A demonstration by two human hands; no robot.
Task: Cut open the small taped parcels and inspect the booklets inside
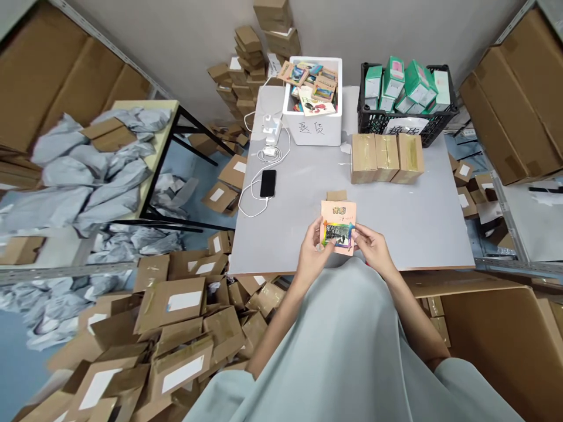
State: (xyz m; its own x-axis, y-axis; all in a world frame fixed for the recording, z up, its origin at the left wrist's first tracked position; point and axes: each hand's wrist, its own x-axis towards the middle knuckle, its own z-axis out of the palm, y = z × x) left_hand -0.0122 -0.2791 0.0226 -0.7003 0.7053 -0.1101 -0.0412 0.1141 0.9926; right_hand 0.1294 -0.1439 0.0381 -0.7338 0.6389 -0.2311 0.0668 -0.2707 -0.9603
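Note:
Between both hands I hold a small peach-coloured booklet [338,214] with a dark picture in a rainbow frame on its cover. My left hand [314,249] grips its lower left side, the thumb across the front. My right hand [373,245] pinches its right edge. Just behind the booklet's top edge, a small piece of brown cardboard [336,195] shows; the booklet hides the rest of it. Similar booklets [323,88] lie piled in a white foam box [317,130] with black handwriting, at the back of the grey table [281,246].
Three taped cartons [387,159] stand before a black crate [369,120] of green-and-white boxes [417,82]. A phone [268,183] on a white cable and a power strip [271,130] lie at left. Opened cartons [182,328] cover the floor; grey parcels [105,170] fill a side table.

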